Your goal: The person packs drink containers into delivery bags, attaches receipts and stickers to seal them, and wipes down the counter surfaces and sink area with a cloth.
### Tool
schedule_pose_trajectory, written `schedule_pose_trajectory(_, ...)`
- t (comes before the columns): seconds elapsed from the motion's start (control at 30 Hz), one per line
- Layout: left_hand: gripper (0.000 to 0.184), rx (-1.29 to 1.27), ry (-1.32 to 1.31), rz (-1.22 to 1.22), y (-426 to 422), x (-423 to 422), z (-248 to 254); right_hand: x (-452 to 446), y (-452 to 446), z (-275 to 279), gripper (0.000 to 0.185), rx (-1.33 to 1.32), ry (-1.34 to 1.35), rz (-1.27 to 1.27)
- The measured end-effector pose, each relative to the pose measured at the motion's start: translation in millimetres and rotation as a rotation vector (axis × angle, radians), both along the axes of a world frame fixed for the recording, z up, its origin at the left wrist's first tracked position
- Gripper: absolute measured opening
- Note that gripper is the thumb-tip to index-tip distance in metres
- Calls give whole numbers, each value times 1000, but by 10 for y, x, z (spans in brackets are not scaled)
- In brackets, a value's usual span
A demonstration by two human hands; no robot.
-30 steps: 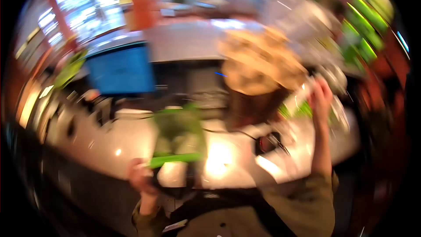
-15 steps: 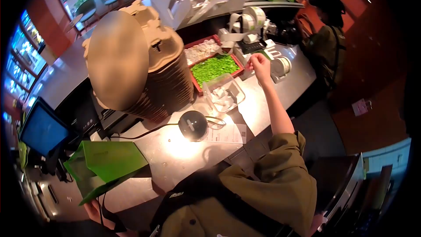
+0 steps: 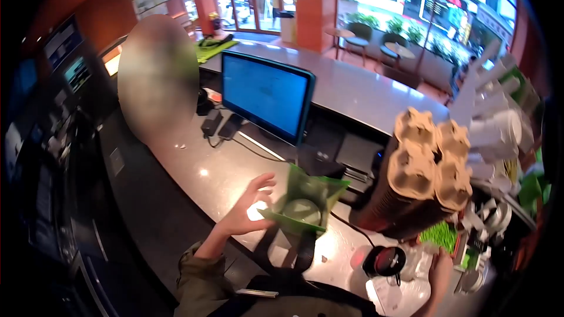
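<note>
Raised over the counter (image 3: 205,167), my left hand (image 3: 249,205) has its fingers spread and curved beside a green bag (image 3: 308,196). The bag stands open at the top, with a round lidded shape inside and dark handles hanging toward me. At the lower right my right hand (image 3: 439,273) is beside a clear plastic container (image 3: 416,261); its fingertips are hard to make out. A round black device (image 3: 385,261) with a cable sits left of that container. Green small packets (image 3: 440,236) lie in a tray behind it.
A monitor (image 3: 264,94) stands beyond the bag. Tall stacked brown cup carriers (image 3: 414,173) rise at the right, with white cups or lids (image 3: 496,135) further right. A blurred oval patch covers part of the left. Windows and chairs are in the background.
The view has swung left, bringing the monitor and bag toward the middle. My left hand has come up beside the bag. My right hand is now lower, near the clear container.
</note>
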State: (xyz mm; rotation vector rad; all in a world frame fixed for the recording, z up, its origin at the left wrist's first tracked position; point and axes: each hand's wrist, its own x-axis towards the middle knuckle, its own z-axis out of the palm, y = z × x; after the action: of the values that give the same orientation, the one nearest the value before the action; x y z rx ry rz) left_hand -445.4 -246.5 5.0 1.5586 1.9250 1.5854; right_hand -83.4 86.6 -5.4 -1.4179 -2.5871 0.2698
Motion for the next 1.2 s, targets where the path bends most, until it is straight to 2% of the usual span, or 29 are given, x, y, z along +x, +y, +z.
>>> schedule_pose_trajectory(0.03,30,-6,24,-39,38,-58,35,-212,-243,237,26,-128,270,96)
schedule_pose_trajectory(0.07,30,-15,43,-87,77,-105,67,-466,-478,351,27,-56,480,391)
schedule_pose_trajectory(0.1,31,-16,68,-140,118,-196,60,-644,-499,177,29,-307,583,588)
schedule_pose_trajectory(0.13,31,-26,90,-198,172,-250,67,-1014,-739,380,37,-432,624,789)
schedule_pose_trajectory(0.2,32,12,87,-264,239,-274,89,-1613,-1135,373,45,-307,768,967)
schedule_pose_trajectory(0.27,32,11,77,-354,263,-331,45,-1908,-1281,257,46,-375,854,966)
schedule_pose_trajectory(0.3,32,55,21,-354,276,-340,-30,-1963,-1284,188,38,-432,857,946)
schedule_pose_trajectory(0.33,32,85,-46,-363,280,-362,-104,-1997,-1222,78,31,-292,829,1053)
schedule_pose_trajectory(0.4,32,137,5,-313,292,-361,-94,-1984,-1235,-8,24,-380,784,1028)
schedule_pose_trajectory(0.5,31,219,20,-324,393,-399,-45,-2065,-1397,62,25,-392,978,965)
schedule_pose_trajectory(0.57,33,174,-72,-379,400,-473,-150,-2113,-1420,31,29,-400,1057,863)
schedule_pose_trajectory(0.63,34,210,-97,-364,410,-471,-190,-2142,-1429,73,37,-411,1120,822)
schedule_pose_trajectory(0.73,26,295,-184,-317,416,-454,-305,-2114,-1347,196,33,-598,962,896)
schedule_pose_trajectory(0.77,28,325,-87,-254,401,-454,-283,-2092,-1244,86,33,-693,861,914)
schedule_pose_trajectory(0.87,33,524,-451,-273,420,-351,-416,-2143,-1233,120,31,-108,832,1030)
schedule_pose_trajectory(0.9,37,570,-470,-302,425,-332,-418,-2190,-1256,218,31,-89,890,998)
schedule_pose_trajectory(0.93,36,497,-418,-315,405,-364,-410,-2228,-1273,385,28,-187,890,1009)
schedule_pose_trajectory(1.0,33,348,-314,-341,349,-429,-410,-2347,-1095,279,28,-550,848,1170)
schedule_pose_trajectory(1.03,32,361,-225,-276,341,-399,-338,-2348,-1143,253,27,-442,901,1087)
schedule_pose_trajectory(1.07,33,363,-126,-198,333,-365,-252,-2336,-1176,232,25,-215,919,1041)
schedule_pose_trajectory(1.13,33,361,62,-34,313,-288,-148,-2326,-1204,-2,26,-86,1016,1011)
schedule_pose_trajectory(1.2,30,329,28,52,320,-181,-209,-2330,-1256,16,28,48,1096,1054)
